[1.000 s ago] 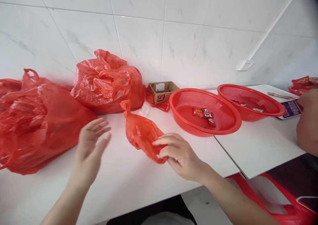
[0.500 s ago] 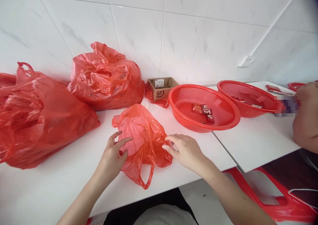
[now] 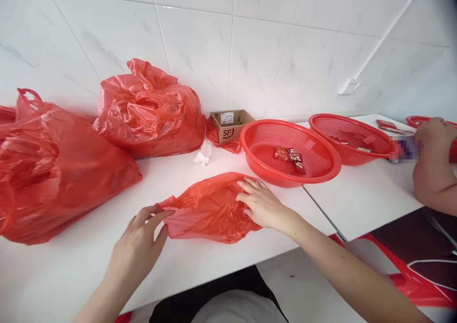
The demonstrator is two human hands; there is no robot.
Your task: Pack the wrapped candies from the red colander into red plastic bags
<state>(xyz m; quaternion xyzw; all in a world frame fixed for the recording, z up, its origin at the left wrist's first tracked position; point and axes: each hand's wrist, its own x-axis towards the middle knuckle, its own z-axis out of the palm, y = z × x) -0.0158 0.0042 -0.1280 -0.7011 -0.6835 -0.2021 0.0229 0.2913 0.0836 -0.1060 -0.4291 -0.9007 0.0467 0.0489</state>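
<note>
A flattened, thin red plastic bag (image 3: 210,211) lies on the white table in front of me. My right hand (image 3: 262,204) rests on its right part, fingers spread on top of the plastic. My left hand (image 3: 139,239) is at the bag's left end, with its fingertips at the edge of the plastic and not gripping it. Neither hand has a fold of the bag closed in its fingers. To the left stand two full, knotted-looking red plastic bags (image 3: 60,171) (image 3: 150,113), their contents hidden.
A red mesh basket (image 3: 289,152) holds small red snack packets, and a second basket (image 3: 348,140) stands beyond it. A small SF cardboard box (image 3: 230,125) and crumpled white tissue (image 3: 202,155) sit by the tiled wall. A co-worker's hand (image 3: 433,161) works at the right, beside a pixelated patch.
The loose bag has been flattened and turned sideways under my hands. My left hand has moved down and left to its end. The view has shifted slightly, and white tissue now shows.
</note>
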